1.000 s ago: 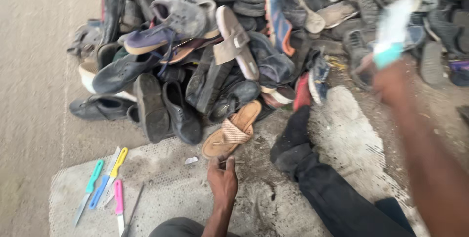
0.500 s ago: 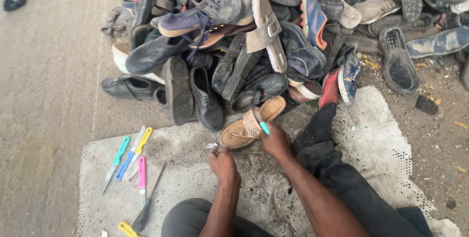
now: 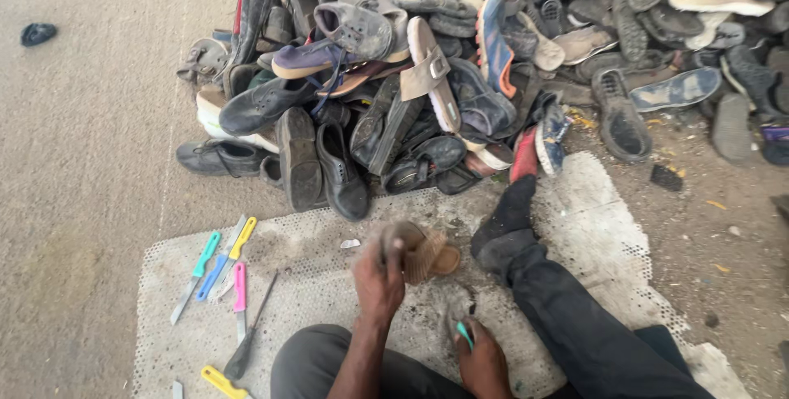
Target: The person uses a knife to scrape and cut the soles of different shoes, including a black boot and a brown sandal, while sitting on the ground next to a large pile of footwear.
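Note:
My left hand (image 3: 380,277) grips a tan woven sandal (image 3: 423,253) and holds it tipped up just above the white perforated mat (image 3: 320,243). My right hand (image 3: 481,358) is low, near the bottom edge, closed around a small knife with a teal handle (image 3: 465,333). My outstretched leg in dark trousers (image 3: 567,317) lies to the right of both hands. My other knee (image 3: 320,358) is bent below the left hand.
A big heap of worn shoes and sandals (image 3: 460,62) fills the ground ahead. Several knives with teal, yellow, blue and pink handles (image 3: 222,263) lie at the mat's left, with a yellow-handled one (image 3: 222,381) nearer. A dark scrap (image 3: 38,33) lies far left.
My right hand came down from the shoe heap and took the teal knife. My left hand lifted the tan sandal off the mat and drew it closer.

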